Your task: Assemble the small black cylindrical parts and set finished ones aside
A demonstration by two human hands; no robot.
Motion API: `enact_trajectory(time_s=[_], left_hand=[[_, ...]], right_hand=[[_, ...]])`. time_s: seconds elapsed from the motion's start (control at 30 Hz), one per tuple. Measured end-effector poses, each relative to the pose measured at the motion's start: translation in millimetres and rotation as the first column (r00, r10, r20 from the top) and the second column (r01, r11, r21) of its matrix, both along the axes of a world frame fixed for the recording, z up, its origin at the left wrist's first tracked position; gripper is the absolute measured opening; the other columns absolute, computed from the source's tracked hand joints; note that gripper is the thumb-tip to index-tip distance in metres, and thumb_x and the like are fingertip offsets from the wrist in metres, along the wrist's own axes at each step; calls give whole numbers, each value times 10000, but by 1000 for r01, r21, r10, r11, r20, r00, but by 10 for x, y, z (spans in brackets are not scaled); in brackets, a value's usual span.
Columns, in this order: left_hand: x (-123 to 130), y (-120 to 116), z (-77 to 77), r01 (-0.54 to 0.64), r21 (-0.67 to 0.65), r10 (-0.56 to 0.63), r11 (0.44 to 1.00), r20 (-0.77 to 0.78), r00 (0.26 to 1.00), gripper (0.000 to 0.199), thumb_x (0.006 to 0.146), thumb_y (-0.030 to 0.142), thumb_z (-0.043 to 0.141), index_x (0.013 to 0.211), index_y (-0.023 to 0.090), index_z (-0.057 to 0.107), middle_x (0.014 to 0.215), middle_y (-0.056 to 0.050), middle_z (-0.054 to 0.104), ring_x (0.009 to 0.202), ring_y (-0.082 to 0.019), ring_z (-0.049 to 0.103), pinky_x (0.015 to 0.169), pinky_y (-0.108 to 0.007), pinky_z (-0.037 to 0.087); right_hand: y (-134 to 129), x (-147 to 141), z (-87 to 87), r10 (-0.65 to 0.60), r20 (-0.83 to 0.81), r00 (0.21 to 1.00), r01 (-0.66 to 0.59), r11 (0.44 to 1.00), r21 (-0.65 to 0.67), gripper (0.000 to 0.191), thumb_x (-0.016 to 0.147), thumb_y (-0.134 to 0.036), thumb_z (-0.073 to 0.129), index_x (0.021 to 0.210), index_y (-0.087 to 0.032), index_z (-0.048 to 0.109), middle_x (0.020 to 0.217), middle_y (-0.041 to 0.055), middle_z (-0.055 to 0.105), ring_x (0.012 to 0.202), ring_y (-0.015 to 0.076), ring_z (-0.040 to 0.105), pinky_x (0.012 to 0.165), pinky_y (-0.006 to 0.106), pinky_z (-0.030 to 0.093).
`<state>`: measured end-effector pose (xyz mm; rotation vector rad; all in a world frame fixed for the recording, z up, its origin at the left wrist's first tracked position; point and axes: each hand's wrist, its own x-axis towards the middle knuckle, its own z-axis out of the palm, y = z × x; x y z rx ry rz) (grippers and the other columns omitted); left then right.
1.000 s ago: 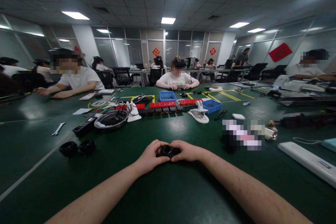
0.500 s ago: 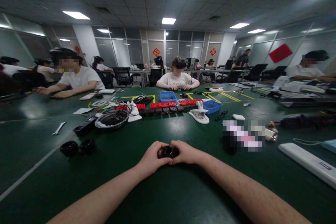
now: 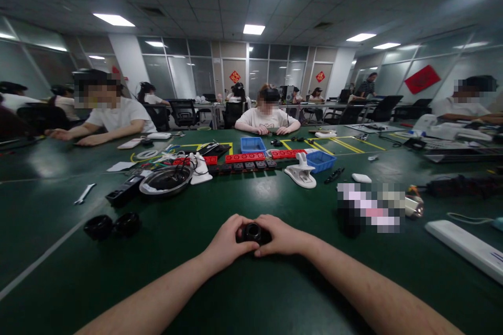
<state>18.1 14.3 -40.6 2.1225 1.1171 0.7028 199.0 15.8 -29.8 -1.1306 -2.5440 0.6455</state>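
Observation:
Between my two hands, low in the middle of the head view, is a round black part (image 3: 252, 231) with a hole in its top. My left hand (image 3: 229, 241) wraps round its left side, and my right hand (image 3: 280, 237) wraps round its right side. The fingertips of both hands come close together behind it, and the thumbs lie in front. Its underside is hidden by the fingers. Two similar black round parts, a left one (image 3: 98, 227) and a right one (image 3: 128, 224), sit side by side on the green table (image 3: 176, 209).
A metal bowl (image 3: 167, 182) with cables, a wrench (image 3: 84, 194), red power strips (image 3: 245, 157), blue trays (image 3: 320, 160) and a white clip stand (image 3: 302, 171) lie farther back. A long white bar (image 3: 463, 248) lies at right. Several people sit around.
My hands have sunk slightly in the view, still round the black part, and my thumbs have shifted a little. The view has shifted slightly.

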Motion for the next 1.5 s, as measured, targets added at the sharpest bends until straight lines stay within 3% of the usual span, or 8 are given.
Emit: enact_trajectory(time_s=[0.17,0.33,0.9,1.1,1.23,1.33,1.4,1.5], left_hand=[[-9,11,24,74,-30,-74,997,7,997,356,620,335,632,939,208,540,784,5,446,681,-134,428,572,-216,332],[-18,18,27,85,-53,-84,995,26,996,363,614,321,641,946,215,541,781,12,438,686,-130,428,582,-215,332],[-16,13,-7,68,-51,-66,996,31,997,376,601,356,650,929,207,541,792,7,441,680,-127,423,575,-210,330],[1,-22,-17,38,-70,-35,997,46,998,403,557,390,670,875,186,532,805,4,447,682,-135,433,568,-218,339],[28,-45,-32,-74,-48,76,996,49,996,362,550,309,678,843,174,516,815,3,453,701,-140,443,593,-228,354],[37,-50,-29,-118,-28,120,993,53,991,333,559,267,670,838,174,515,815,2,461,713,-144,448,609,-235,361],[30,-46,-23,-93,-16,94,996,50,994,330,572,273,663,854,178,520,818,0,465,714,-145,450,606,-234,361],[6,-36,-15,-36,4,36,999,24,999,341,598,310,647,893,189,527,811,-2,467,692,-140,446,594,-233,360]], right_hand=[[113,89,-8,123,-83,989,-130,987,-90,342,629,-327,639,923,-173,560,844,5,528,826,162,466,739,268,351],[165,90,-48,168,-112,979,-179,979,-99,344,632,-290,643,944,-165,568,836,1,522,793,147,471,731,256,353],[161,65,-37,124,-117,985,-141,979,-149,334,619,-293,648,919,-167,572,823,-3,526,775,146,470,690,241,355],[103,0,-104,-53,-39,998,47,988,-145,369,519,-360,695,776,-155,527,762,-16,509,685,132,464,558,207,339],[-1,-138,-186,-269,99,958,260,961,98,451,527,-520,625,759,-152,505,747,27,522,675,167,462,564,252,328],[-58,-188,-204,-331,127,935,297,927,228,477,574,-574,554,782,-146,511,770,57,529,716,201,470,629,302,336],[-63,-163,-176,-289,113,951,261,941,214,529,548,-594,564,831,-150,517,809,62,527,743,209,471,654,316,342],[-31,-75,-94,-121,51,991,117,990,79,576,534,-547,615,966,-181,509,882,47,522,800,204,467,691,309,354]])
